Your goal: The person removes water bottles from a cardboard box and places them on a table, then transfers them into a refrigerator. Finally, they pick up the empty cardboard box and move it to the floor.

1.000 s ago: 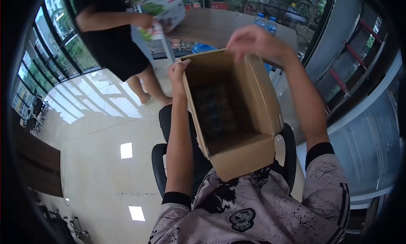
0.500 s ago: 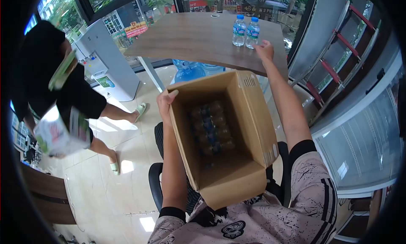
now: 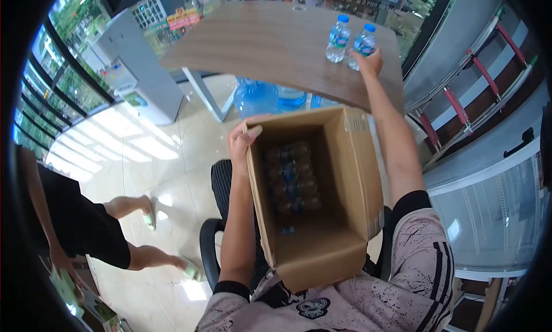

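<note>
Bottles stand upright in the head view, at the upper right of the frame: a left bottle (image 3: 337, 39) and, just beside it, a right bottle (image 3: 364, 40), both near the far right side of the table (image 3: 259, 39). The right hand (image 3: 370, 62) has its fingers partly curled at the lower side of the right bottle; whether they are closed firmly on it, I cannot tell. A sound hold sets thumb and fingers on opposite sides of the label, with a light squeeze, since thin plastic is likely to buckle. Room to the left matters too, as a sideways push could knock over the left bottle.

At the centre, the left hand (image 3: 244, 139) is closed on the upper left corner of the cardboard box (image 3: 322, 263), thumb over the rim. That corner hold is one-sided, so the box could twist if bumped; a firm pinch and a level wrist would steady its open mouth. Deep inside, packed bottles (image 3: 296, 185) lie in shadow. At the lower left, another person (image 3: 80, 217) is well apart from the box.
</note>
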`<state>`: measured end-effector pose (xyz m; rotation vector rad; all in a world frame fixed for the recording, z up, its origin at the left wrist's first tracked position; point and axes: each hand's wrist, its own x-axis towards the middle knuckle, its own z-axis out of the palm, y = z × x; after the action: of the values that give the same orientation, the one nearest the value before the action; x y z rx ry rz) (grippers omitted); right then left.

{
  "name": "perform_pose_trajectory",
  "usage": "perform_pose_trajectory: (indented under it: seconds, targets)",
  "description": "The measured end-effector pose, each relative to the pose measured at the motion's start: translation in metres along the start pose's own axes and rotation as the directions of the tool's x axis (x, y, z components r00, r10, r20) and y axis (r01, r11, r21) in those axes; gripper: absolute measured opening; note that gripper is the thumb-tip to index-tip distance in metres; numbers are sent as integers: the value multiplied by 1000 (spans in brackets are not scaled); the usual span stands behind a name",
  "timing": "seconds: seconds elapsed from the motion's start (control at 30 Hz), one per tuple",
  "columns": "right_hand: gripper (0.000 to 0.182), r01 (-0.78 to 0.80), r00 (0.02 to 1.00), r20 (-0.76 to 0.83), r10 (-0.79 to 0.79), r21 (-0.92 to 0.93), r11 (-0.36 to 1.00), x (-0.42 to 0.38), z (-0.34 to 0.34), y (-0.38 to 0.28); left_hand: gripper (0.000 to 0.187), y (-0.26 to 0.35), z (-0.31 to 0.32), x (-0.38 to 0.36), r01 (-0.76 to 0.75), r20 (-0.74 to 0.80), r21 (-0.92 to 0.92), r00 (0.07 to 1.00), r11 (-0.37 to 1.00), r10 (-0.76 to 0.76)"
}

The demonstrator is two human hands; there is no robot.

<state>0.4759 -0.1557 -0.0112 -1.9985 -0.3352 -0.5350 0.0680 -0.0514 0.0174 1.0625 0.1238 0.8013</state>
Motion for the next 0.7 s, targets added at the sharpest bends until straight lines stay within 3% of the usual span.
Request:
perform_pose_trajectory:
  seconds: [0.03,0.1,0.17,0.23,0.27,0.33,0.4,0.43,0.5,0.57,0.6,0.63,0.7]
  targets:
    - [72,-7,999,-49,8,8,1000,-5,-11,-2,33,1,-3,0,-4,-10,41,1000,999,4]
    - [70,37,998,41,-46,192,981,-4,-33,-3,30,7,-6,-3,-2,-38,71,999,997,4]
    - [66,-10,986,146,-83,542,840,-18,-69,-32,28,9,-7,-5,8,-70,52,998,999,-4]
    - [60,26,937,250,-246,649,760,-24,-113,-64,24,6,-12,-6,-4,-90,7,996,1000,5]
    - [60,27,934,257,-250,645,764,-32,-138,-90,24,7,-13,-6,-4,-97,0,995,1000,4]
    - [60,107,711,445,-544,696,710,-47,-187,-129,20,13,-11,-9,-61,-89,64,994,996,66]
    - [66,89,478,590,-651,705,704,-62,-227,-152,17,19,-4,-13,-92,-101,74,990,993,100]
    - [70,145,362,628,-689,692,707,-79,-244,-168,16,19,-5,-14,-142,-85,83,985,986,149]
    - [74,380,101,589,-801,722,579,-119,-264,-197,15,19,-7,-18,-197,-60,82,978,977,202]
    - [71,455,-195,700,-687,685,569,-158,-271,-235,16,24,-6,-23,-165,-66,5,984,986,165]
    - [68,403,-334,812,-479,583,706,-178,-269,-255,18,27,-2,-28,-140,-76,-61,988,988,135]
    - [68,409,-324,819,-475,573,710,-192,-267,-260,18,31,-1,-33,-194,-58,-33,980,980,192]
    - [60,595,-471,825,-311,558,578,-216,-263,-263,19,37,3,-43,-304,-23,18,952,952,304]
